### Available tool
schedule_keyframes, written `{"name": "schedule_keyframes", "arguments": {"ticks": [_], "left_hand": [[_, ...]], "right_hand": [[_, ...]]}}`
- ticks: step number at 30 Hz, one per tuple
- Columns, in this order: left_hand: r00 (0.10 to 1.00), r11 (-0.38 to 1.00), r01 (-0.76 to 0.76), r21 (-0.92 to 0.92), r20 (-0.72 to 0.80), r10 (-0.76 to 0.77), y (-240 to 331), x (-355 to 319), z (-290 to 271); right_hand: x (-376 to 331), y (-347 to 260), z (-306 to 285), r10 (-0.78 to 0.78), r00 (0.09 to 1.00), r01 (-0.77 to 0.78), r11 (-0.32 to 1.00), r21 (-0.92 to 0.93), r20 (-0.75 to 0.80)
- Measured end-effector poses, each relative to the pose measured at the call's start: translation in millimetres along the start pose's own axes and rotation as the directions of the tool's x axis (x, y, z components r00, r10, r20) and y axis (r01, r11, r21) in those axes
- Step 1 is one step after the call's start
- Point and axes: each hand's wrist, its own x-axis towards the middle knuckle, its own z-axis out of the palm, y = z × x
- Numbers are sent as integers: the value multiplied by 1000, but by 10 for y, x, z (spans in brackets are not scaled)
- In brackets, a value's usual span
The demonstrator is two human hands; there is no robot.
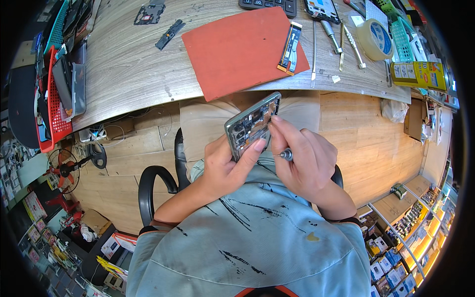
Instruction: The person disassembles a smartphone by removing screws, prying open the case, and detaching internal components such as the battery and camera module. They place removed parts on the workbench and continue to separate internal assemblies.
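Head view: opened phone (253, 123), grasped by left hand (221, 161); right hand (310, 157), fingertips (276, 120) at phone's edge, metal-ended tool (286, 154) clasped below them; steady bracing advisable.

Red basket (60, 129) at left edge of table (114, 69). Black calculator (269, 4) toward far edge. Tape roll (368, 44), yellow can (418, 74) by near right corner. Red-bladed fan (64, 169) beyond near left corner. White plastic bag (394, 110) below near right corner, apparently on wooden floor (366, 148).
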Motion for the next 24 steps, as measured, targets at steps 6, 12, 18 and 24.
{"name": "schedule_keyframes", "arguments": {"ticks": [6, 12, 18, 24], "left_hand": [[996, 990, -34, 138, 81, 23, 36, 10, -83], [993, 999, 38, 26, 114, -40, 46, 4, -84], [975, 973, 200, -113, 126, -186, 75, -29, -64], [995, 984, -4, 181, 102, -15, 87, -7, -45]], "right_hand": [[174, -22, -191, 365, 897, -424, 869, 255, 249], [258, 64, -289, 436, 828, -549, 754, 360, 352], [133, 20, -139, 437, 882, -471, 820, 326, 175], [9, -114, -45, 440, 896, -438, 859, 266, 55]]}}
